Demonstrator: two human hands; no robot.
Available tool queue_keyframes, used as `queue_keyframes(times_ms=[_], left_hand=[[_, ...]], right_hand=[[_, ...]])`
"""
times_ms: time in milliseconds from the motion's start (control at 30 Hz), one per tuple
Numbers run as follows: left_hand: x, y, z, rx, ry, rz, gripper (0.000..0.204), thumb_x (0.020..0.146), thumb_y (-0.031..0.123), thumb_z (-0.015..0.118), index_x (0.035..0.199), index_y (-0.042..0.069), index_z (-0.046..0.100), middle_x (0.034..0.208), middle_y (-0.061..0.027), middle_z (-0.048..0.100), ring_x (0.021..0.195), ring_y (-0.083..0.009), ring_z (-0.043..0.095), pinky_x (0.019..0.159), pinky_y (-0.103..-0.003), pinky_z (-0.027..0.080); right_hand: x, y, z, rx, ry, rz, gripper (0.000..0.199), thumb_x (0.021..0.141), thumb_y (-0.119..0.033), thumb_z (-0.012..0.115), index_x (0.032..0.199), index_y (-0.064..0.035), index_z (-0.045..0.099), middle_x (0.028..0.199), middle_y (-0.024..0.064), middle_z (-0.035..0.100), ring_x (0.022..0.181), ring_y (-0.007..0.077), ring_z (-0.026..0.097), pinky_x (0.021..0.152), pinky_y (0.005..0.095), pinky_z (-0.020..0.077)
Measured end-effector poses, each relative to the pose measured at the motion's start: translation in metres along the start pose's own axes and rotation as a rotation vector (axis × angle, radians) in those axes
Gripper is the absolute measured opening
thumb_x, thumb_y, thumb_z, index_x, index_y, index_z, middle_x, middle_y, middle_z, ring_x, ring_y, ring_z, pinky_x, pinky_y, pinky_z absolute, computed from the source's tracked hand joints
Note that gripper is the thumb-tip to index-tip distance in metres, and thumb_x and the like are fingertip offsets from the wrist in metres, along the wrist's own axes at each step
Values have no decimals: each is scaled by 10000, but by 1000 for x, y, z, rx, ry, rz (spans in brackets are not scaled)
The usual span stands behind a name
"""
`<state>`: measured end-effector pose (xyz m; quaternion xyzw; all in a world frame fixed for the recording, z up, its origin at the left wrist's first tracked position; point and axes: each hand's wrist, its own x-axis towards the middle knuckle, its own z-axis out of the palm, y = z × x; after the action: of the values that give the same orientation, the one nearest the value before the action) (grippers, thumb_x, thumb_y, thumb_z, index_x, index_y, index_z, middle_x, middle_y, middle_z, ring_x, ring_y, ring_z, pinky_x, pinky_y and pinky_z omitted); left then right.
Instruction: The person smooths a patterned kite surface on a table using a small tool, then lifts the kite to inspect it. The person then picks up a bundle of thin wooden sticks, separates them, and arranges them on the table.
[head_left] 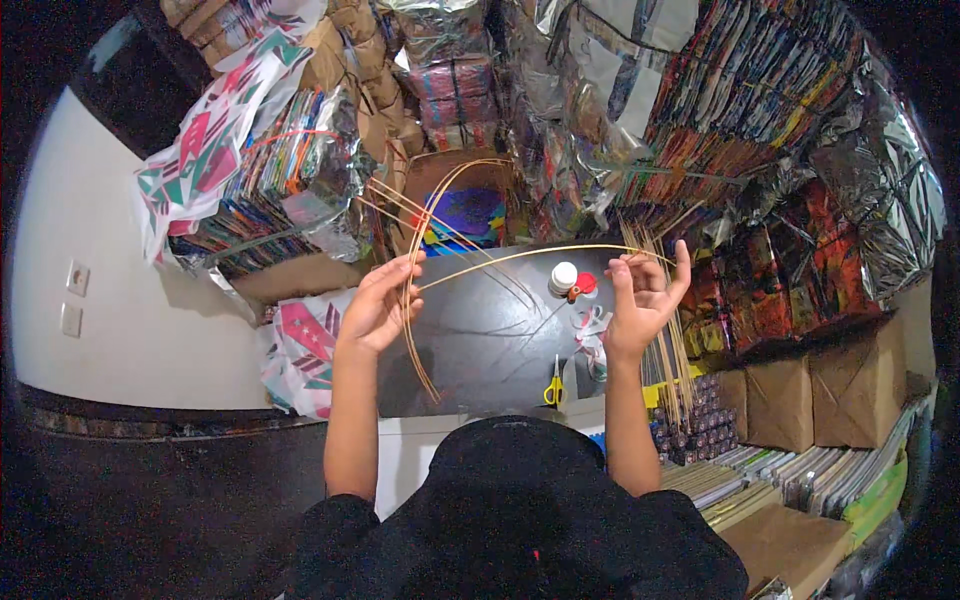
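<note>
A thin bamboo stick [540,252] is bent into an arc above a black table [490,340]. My left hand [378,305] grips its left end together with several other curved sticks [420,215] that fan out above and below the fingers. My right hand [645,295] pinches the arc's right end between thumb and fingers, palm facing me. On the table below the arc lie a white-capped glue bottle [564,277], a red-capped item [584,288] and yellow-handled scissors [553,385].
A bundle of straight sticks [668,350] stands at the table's right edge. Stacks of colourful kites in plastic [270,190] and shiny wrapped packs [800,130] crowd the back and right. Brown paper parcels [830,385] sit at the right, a white wall [110,290] at the left.
</note>
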<state>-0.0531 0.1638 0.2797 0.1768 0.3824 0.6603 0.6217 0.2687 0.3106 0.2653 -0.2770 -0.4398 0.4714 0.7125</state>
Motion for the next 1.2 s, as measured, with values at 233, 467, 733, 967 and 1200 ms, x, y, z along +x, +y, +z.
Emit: queue_keyframes(times_ms=[233,467,733,967,1200], left_hand=[[3,-11,10,-65,-35,-36,343,1073,116,636,1392,-9,620,1064,-32,750,896,-154,767,827,-333,676],[8,-14,5,-218,-77,-25,318,1076,97,620,1374,-14,620,1105,-59,759,967,-189,768,883,-337,668],[13,-7,0,-299,-128,51,331,1090,66,576,1412,-7,599,1189,-87,750,1073,-205,749,1014,-384,625],[9,7,-12,-231,-108,92,351,1087,67,584,1432,5,594,1194,-60,744,1055,-175,747,972,-356,637],[1,9,-28,-245,-86,68,379,1092,57,567,1467,2,551,1204,-60,739,1008,-163,762,895,-304,657]], right_hand=[[-20,-5,15,-7,-113,72,917,919,108,746,1645,-96,226,1079,84,714,967,134,690,857,275,572],[-39,-8,25,43,-187,105,924,917,88,759,1642,-61,207,1079,86,713,943,130,683,875,274,563],[-38,-7,16,-1,-228,87,946,913,110,747,1655,-61,186,1044,83,726,922,135,692,833,269,569],[-8,-21,-12,-62,-112,42,981,919,109,740,1680,-115,163,1073,93,744,971,137,697,904,285,551],[56,-22,-64,-378,-74,12,898,932,26,776,1660,-119,269,1079,90,760,972,127,697,919,288,540]])
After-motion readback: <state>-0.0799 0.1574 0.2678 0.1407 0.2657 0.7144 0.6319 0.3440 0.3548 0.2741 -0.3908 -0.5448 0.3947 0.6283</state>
